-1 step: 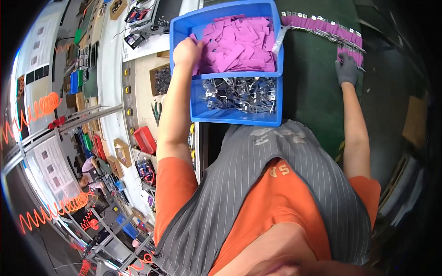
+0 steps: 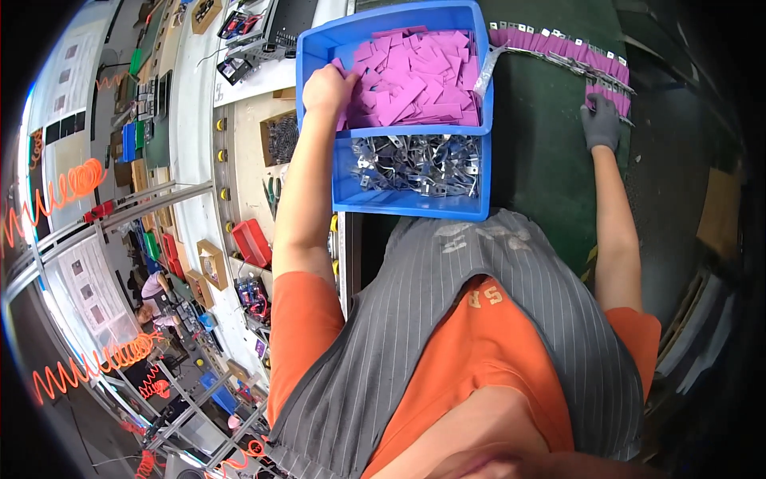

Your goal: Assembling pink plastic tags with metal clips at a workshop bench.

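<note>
A large blue bin (image 2: 485, 64) holds a heap of flat purple rectangular pieces (image 2: 419, 76). My bare left hand (image 2: 325, 89) is inside its left wall, fingers curled in at the edge of the heap; what they hold is hidden. On the right, my right hand (image 2: 600, 126), in a grey glove, has its fingers closed at the purple part of a piece (image 2: 598, 89) at the near end of a short row. Beyond it, a longer row of purple pieces with silvery metal tabs (image 2: 558, 45) lies on the green surface (image 2: 535, 152).
Directly nearer than the large bin, a smaller blue bin (image 2: 411, 206) holds many bent metal parts (image 2: 415, 164). A clear plastic strip (image 2: 488, 70) hangs over the large bin's right rim. Further left are pliers (image 2: 272, 195), a red tray (image 2: 252, 243) and orange coiled hoses (image 2: 86, 177).
</note>
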Demonstrator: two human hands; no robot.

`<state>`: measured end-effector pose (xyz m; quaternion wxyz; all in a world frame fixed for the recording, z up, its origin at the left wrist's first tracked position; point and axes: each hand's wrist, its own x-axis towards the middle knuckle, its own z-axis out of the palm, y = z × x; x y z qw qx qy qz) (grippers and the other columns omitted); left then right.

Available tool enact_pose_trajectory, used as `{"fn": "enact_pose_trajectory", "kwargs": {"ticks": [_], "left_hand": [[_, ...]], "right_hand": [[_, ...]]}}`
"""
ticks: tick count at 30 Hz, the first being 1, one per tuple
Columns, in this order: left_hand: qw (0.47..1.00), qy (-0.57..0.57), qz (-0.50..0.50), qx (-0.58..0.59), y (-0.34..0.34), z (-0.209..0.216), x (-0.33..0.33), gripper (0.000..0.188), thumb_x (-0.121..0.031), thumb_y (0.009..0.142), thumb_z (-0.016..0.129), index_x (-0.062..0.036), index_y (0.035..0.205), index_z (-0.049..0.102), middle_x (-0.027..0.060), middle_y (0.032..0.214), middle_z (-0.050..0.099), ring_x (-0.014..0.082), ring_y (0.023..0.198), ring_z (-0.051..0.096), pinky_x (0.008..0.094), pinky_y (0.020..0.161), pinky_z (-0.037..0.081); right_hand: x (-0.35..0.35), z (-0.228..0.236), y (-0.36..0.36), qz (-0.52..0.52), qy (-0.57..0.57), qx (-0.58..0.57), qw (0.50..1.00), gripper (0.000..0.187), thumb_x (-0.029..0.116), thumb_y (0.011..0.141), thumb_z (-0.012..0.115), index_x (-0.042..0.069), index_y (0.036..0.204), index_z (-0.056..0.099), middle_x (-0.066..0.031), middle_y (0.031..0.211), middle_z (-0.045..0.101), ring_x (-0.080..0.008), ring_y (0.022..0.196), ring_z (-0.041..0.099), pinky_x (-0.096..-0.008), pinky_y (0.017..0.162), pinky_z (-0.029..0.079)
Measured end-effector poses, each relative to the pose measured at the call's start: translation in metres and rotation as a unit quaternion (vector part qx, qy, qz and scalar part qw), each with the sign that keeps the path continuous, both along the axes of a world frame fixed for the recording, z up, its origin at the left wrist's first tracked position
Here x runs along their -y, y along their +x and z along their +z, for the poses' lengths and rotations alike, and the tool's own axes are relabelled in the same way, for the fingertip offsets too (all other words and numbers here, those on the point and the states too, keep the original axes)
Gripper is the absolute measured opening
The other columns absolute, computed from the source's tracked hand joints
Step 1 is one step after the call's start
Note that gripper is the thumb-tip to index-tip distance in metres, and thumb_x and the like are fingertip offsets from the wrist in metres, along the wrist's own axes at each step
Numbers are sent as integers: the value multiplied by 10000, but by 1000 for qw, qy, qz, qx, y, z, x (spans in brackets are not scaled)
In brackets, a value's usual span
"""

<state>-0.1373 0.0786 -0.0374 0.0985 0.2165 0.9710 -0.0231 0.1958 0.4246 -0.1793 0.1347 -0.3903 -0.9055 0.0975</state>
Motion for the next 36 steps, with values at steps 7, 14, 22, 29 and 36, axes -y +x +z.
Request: {"fn": "enact_pose_trajectory", "kwargs": {"ticks": [7,14,22,29,36], "left_hand": [[955,258,15,145,0,5,13,282,-304,820,629,-33,878,682,114,826,669,207,740,645,305,637,498],[757,492,149,402,22,26,24,210,-219,894,560,-36,973,626,-10,783,604,79,648,575,215,512,413],[752,573,107,307,46,33,41,174,-185,886,566,-33,921,644,5,782,609,91,684,569,221,538,449],[587,668,194,415,80,53,71,100,-108,864,602,-15,891,622,25,758,604,83,659,570,205,535,473],[591,645,191,446,124,28,108,75,-94,798,683,-46,760,639,-31,643,547,31,528,419,168,478,314]], "right_hand": [[98,67,-10,158,-293,-246,910,187,118,778,657,54,947,609,-67,872,602,-165,768,579,-283,701,469],[227,126,-46,555,-118,-28,823,311,225,747,605,96,1025,554,-70,975,566,-240,964,532,-387,852,411],[282,80,-106,426,-31,394,814,371,54,757,576,24,1124,535,-162,1060,587,-304,997,575,-401,797,497],[272,75,-103,419,-141,321,837,171,87,759,568,51,880,684,-148,932,661,-300,865,646,-382,743,519],[243,112,-85,410,-76,186,890,216,142,793,539,74,961,657,-128,968,657,-298,874,634,-389,767,502]]}}
